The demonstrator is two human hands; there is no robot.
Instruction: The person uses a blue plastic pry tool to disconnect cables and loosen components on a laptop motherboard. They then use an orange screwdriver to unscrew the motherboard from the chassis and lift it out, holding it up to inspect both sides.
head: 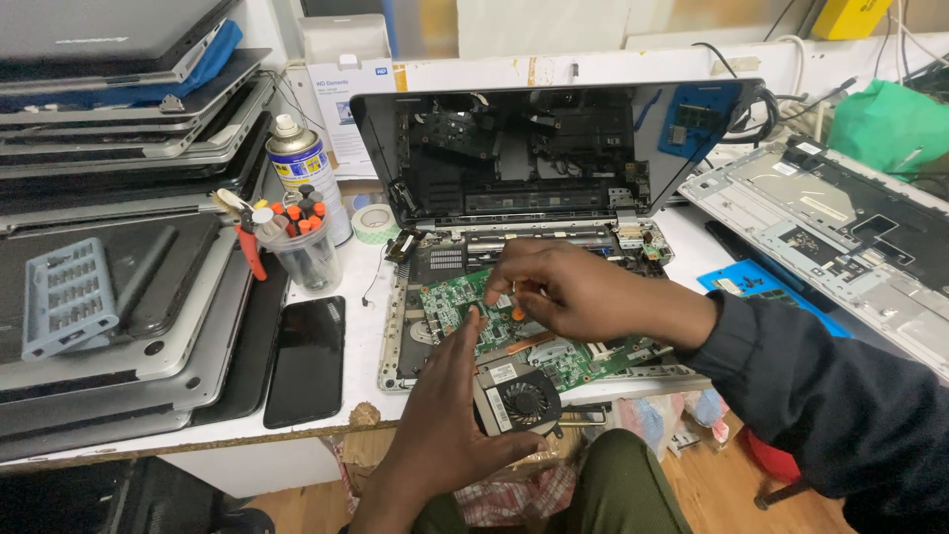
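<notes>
An opened laptop point(534, 158) lies on the white bench with its lid shell propped up behind. Its green motherboard point(450, 297) sits in the base, with a black cooling fan point(519, 400) and copper heat pipe at the near edge. My left hand point(445, 405) rests flat beside the fan, fingers pointing up along the board, holding nothing. My right hand point(563, 292) hovers over the board's middle with fingers pinched on a small orange-handled tool point(516, 309), mostly hidden by the fingers.
Stacked laptops point(119, 129) fill the left side, with a grey bit holder point(67, 297) on one. A black phone point(306, 358), a cup of screwdrivers point(301, 242), a spray can point(299, 163) and tape roll point(374, 222) stand nearby. A laptop palmrest shell point(840, 227) lies at right.
</notes>
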